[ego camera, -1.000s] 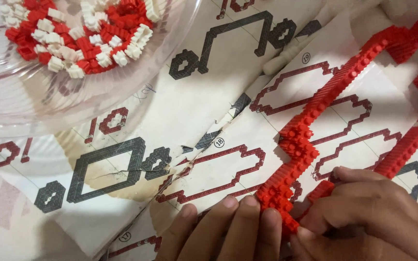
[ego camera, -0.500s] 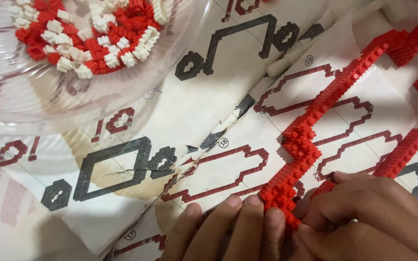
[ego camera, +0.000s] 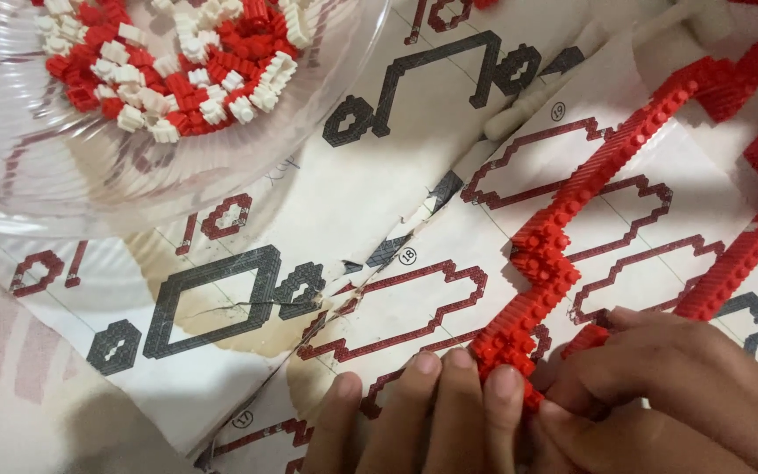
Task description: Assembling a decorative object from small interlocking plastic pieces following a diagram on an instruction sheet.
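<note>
Pinching brick strip [ego camera: 563, 254] end as before, left hand [ego camera: 423, 412], right hand [ego camera: 668, 395] | bowl [ego camera: 326, 105] shifted up | fingertips hidden.

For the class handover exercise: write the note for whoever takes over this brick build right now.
Left hand: fingertips pressing the lower end of the red brick strip.
Right hand: closed over that same end, its grip hidden.
Loose red and white bricks sit in the clear bowl, top left.
Done: a long zigzag strip lies over the printed pattern sheets.
Left: the strip's lower end is unfinished.
</note>
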